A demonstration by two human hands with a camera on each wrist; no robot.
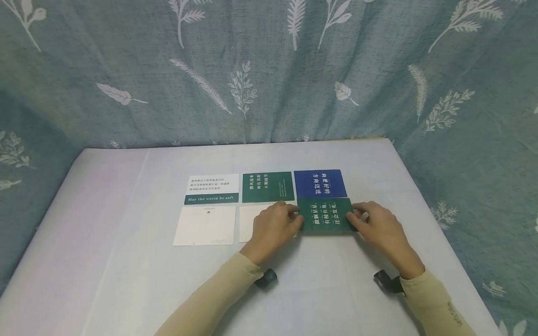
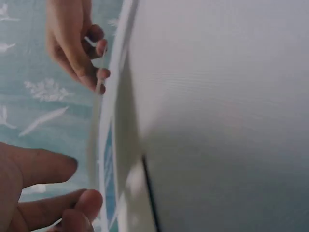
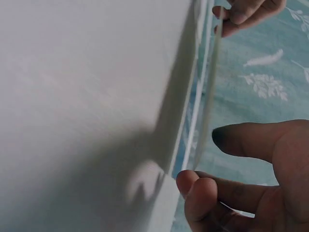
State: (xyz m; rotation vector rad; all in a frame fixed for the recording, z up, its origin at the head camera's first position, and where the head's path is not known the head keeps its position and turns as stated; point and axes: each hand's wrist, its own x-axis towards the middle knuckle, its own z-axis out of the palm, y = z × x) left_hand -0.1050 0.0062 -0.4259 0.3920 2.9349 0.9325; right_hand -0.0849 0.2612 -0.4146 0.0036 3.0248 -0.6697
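Observation:
A dark green card (image 1: 325, 215) with white lettering sits at the right end of the near row of cards. My left hand (image 1: 296, 217) pinches its left edge and my right hand (image 1: 352, 218) pinches its right edge. In the left wrist view the card (image 2: 98, 125) shows edge-on, a little off the table, with my left hand (image 2: 72, 193) at its near end and my right hand (image 2: 94, 72) at its far end. The right wrist view shows the same card (image 3: 211, 96) between my right hand (image 3: 207, 164) and my left hand (image 3: 227, 17).
On the white-covered table (image 1: 126, 280) lie a blue card (image 1: 320, 183), a green card (image 1: 267, 186), a white card with a green band (image 1: 211, 189), a blank white card (image 1: 205, 225) and another white card (image 1: 248, 223) partly under my left hand. A leaf-patterned curtain hangs behind.

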